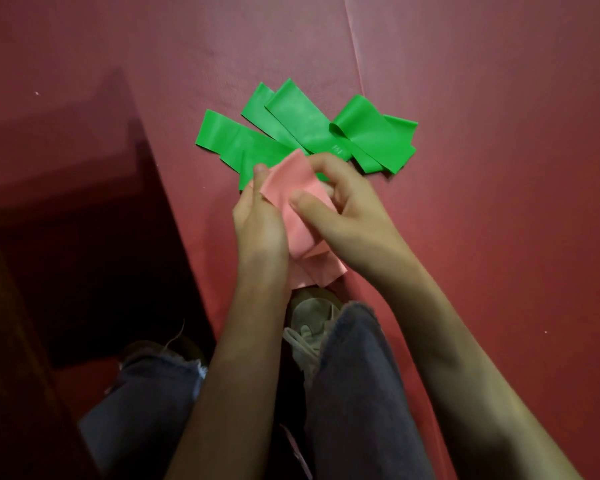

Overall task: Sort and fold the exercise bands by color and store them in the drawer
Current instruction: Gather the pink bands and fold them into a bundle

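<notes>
A: Where is the pink exercise band [300, 216]?

B: Between both hands, held up above the red mat [499, 168]. The left hand [258, 223] cups its left side, thumb tip pressed on the upper edge. The right hand [343, 206] closes around it from the right, thumb flat on the front and fingers curled over the top. A loose end hangs below the palms.

A: And the green ones?

B: The green exercise bands [302, 133] lie in a loose overlapping pile on the mat, just beyond the hands. One has a raised loop near its right end.

A: Anything else?

B: A dark open drawer [77, 216] sits to the left. Below, jeans [357, 393] with frayed hems and a pale sneaker [307, 323] show.
</notes>
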